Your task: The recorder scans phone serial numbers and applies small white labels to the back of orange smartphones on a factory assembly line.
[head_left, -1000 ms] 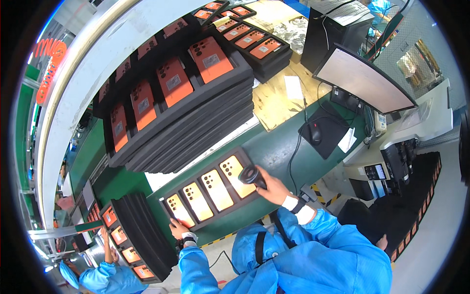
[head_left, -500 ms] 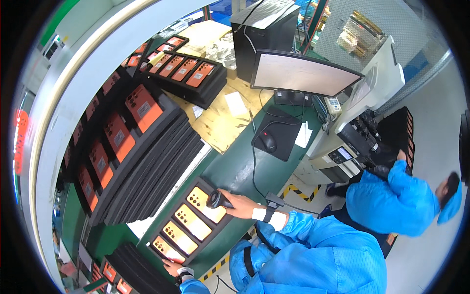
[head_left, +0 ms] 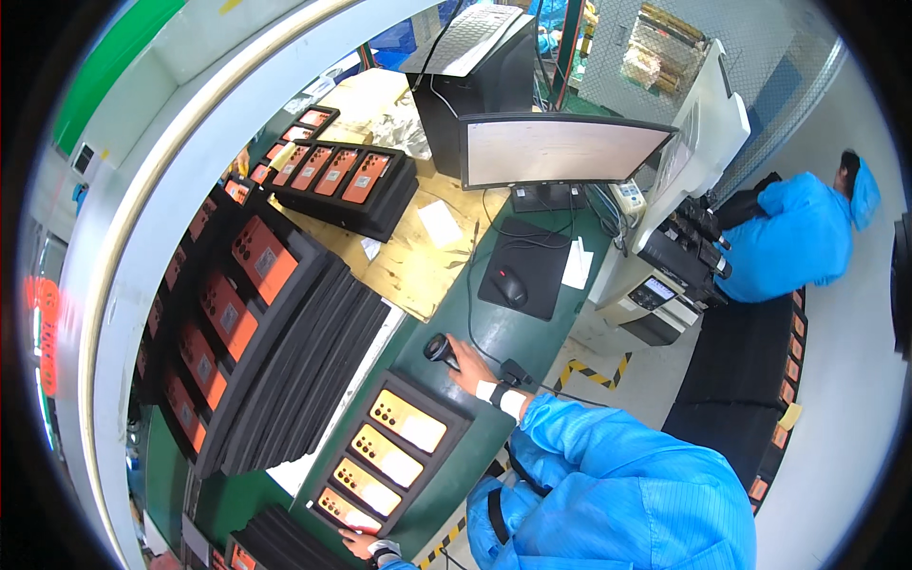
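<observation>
A black foam tray (head_left: pixel 456 423) lies on the green table, holding several shiny orange-gold phone-shaped panels (head_left: pixel 387 454) with dark round camera spots. My right hand (head_left: pixel 467 369) is closed around a black handheld device (head_left: pixel 438 349) with a round head, over the table just past the tray's far end. A black box with a cable (head_left: pixel 514 371) is beside that wrist. At the tray's near end, my left hand (head_left: pixel 361 544) has its fingers at the edge by the lowest panel. Some of those fingers are hidden.
Stacked black trays (head_left: pixel 318 356) with orange panels stand left. Behind are another tray stack (head_left: pixel 394 195), a monitor (head_left: pixel 570 152) and a mouse (head_left: pixel 509 285) on a black pad (head_left: pixel 541 271). A microscope-like machine (head_left: pixel 655 266) and a co-worker (head_left: pixel 793 237) are at right.
My right hand has moved the black device off the top panel to beyond the tray. My left hand stays at the near end. The view has shifted, and the co-worker has moved farther away.
</observation>
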The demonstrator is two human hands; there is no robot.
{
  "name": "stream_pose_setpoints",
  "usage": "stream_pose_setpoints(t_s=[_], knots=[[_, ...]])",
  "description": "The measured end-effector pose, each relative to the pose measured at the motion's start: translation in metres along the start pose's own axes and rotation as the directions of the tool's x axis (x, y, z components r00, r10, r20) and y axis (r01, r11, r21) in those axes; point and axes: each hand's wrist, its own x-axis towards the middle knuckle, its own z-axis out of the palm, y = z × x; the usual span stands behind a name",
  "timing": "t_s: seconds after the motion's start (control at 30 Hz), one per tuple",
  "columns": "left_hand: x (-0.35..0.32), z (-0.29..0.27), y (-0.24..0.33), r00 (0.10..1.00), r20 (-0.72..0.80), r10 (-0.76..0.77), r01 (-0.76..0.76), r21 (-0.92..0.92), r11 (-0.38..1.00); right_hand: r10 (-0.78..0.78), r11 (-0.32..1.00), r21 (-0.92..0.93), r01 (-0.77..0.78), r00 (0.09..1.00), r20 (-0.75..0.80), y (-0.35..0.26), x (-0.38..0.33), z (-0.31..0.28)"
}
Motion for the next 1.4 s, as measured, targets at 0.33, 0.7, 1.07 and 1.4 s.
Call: stream_pose_setpoints(t_s=[0.33,0.7,1.07,1.4], knots=[[0.002,0.006,-0.008,1.000,-0.023,-0.019,0.019,0.012,1.000,-0.143,0.984,-0.167,0.059,0.815,-0.561,0.056,0.052,-0.098],[-0.012,-0.007,0.010,0.989,0.005,-0.147,0.146,0.096,0.985,-0.223,0.956,-0.278,0.092,0.844,-0.488,0.106,0.082,-0.093],[-0.017,-0.042,0.035,0.981,0.112,-0.158,0.160,-0.013,0.987,-0.443,0.870,-0.433,0.236,0.761,-0.474,0.142,0.089,-0.082],[-0.013,-0.040,0.032,0.979,0.130,-0.160,0.162,-0.006,0.987,-0.413,0.861,-0.482,0.163,0.777,-0.475,0.153,0.094,-0.080]])
